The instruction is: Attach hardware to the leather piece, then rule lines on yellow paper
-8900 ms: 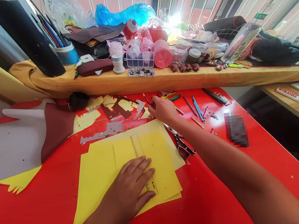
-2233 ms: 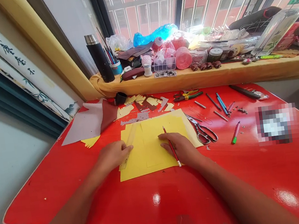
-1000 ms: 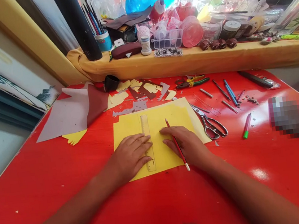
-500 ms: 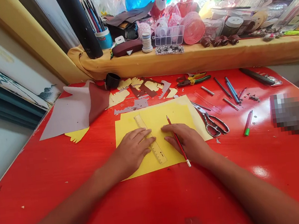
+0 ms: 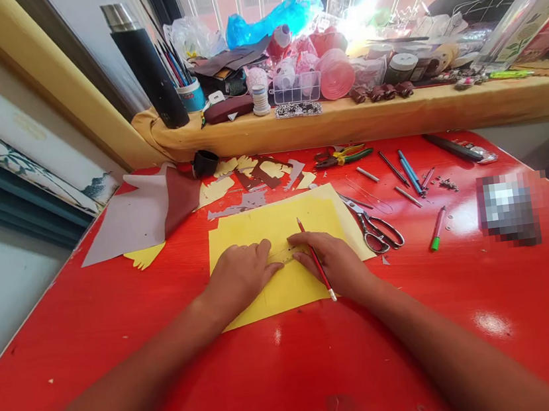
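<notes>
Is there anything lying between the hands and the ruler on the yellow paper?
Nothing visible. The left hand and right hand both touch the ruler, which lies on the yellow paper. The right hand also holds a red pencil; the scissors lie apart, further right.

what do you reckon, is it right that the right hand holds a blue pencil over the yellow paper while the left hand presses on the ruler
Not quite. The head view shows that the pencil in the right hand is red, not blue. The rest stands: it lies over the yellow paper while the left hand presses on the ruler.
</notes>
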Tool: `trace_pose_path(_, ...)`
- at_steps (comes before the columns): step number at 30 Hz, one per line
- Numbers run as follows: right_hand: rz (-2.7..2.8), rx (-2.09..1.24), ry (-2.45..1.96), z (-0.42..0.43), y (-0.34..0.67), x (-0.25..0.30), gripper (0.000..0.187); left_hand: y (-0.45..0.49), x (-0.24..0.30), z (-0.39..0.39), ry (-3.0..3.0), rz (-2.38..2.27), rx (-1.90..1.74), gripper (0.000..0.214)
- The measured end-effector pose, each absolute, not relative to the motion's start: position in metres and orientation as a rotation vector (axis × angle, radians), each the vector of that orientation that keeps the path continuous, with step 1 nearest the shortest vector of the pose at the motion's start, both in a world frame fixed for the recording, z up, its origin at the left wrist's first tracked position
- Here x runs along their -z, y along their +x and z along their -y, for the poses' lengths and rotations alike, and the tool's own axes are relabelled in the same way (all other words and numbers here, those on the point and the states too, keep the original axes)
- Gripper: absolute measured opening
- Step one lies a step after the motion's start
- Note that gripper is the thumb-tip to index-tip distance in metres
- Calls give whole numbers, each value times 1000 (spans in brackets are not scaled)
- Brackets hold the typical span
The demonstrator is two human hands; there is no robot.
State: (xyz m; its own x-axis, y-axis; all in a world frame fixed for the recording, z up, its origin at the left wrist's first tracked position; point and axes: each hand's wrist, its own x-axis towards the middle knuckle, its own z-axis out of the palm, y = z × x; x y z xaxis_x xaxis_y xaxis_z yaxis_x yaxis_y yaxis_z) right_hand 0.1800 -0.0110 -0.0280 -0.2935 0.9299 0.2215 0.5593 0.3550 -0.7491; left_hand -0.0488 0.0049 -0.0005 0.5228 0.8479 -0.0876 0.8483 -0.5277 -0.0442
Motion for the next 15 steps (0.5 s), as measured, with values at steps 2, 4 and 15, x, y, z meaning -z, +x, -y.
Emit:
trace_pose_path(2, 1905, -785, -1313, 11, 180, 29, 25, -47, -1, -3, 2676, -1562, 209, 38)
trace_pose_path(4, 1836, -827, -1329, 11, 181, 29, 26, -46, -4, -2, 2626, -1587, 258, 37)
trace_pose_path(15, 1590, -819, -1285, 8, 180, 28, 21, -67, -11, -3, 3241, -1164, -445, 33)
